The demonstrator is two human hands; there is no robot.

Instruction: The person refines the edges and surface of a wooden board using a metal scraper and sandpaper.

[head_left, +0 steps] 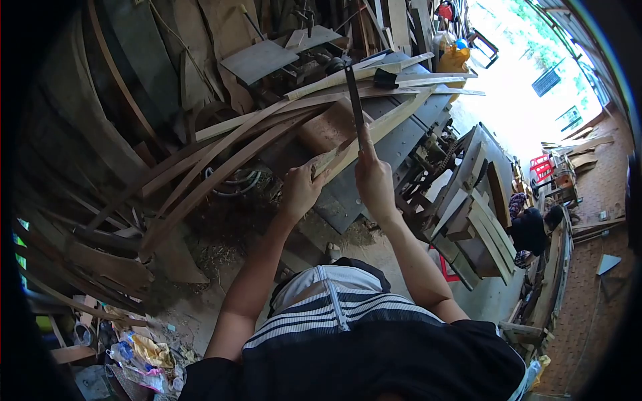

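My right hand (374, 177) is wrapped round the lower end of a long dark flat tool (354, 93), which points up and away from me. To its left, my left hand (301, 190) is closed on the near end of a pale wooden strip (394, 117). That strip runs diagonally up to the right over a grey metal machine table (408, 134). A brown wooden block (328, 127) lies just beyond my left hand. The kind of tool cannot be made out clearly.
Long curved wooden strips (247, 144) reach across the left side. A grey board (259, 60) is at the back. Stacked planks (491, 230) stand at the right, near a crouching person (531, 230) in dark clothes. Plastic litter (150, 351) lies at the lower left.
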